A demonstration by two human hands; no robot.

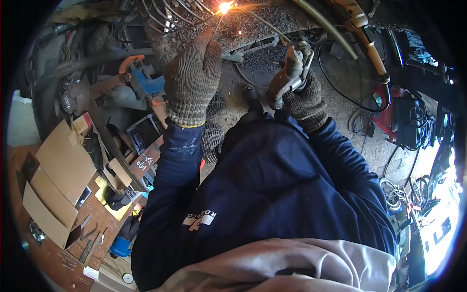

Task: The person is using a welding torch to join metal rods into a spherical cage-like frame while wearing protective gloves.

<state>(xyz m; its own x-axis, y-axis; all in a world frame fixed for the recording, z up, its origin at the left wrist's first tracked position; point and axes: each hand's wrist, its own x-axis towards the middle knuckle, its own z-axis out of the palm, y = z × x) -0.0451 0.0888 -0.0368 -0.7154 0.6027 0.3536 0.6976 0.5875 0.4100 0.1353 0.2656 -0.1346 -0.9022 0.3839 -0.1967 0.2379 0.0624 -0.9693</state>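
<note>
I look down over my own dark blue sleeves and jacket [272,185], the largest mass in view, filling the centre and lower half above a band of beige cloth [292,267]. To my left lies a cluttered wooden bench [44,253] carrying flattened cardboard pieces [65,160], a blue plastic crate [143,131] and small hand tools. To my right, on the dirt floor [340,97], stand a red machine [389,117] with black cables and, nearer the top, a long wooden-handled tool [369,48]. My left hand [192,80], in a grey knitted glove, is raised toward the top of the view with its fingers curled around a thin welding rod [219,22]; whether it pinches or only steadies the rod I cannot tell. My right hand [304,97], likewise gloved, is clenched on the electrode holder [287,78], whose worn handle points up and left. The rod runs to a bright orange arc [225,7] at the top edge, where it meets a curved wire grille [170,14] resting against a rough grey surface. Small sparks [239,32] scatter just below and right of the arc.
</note>
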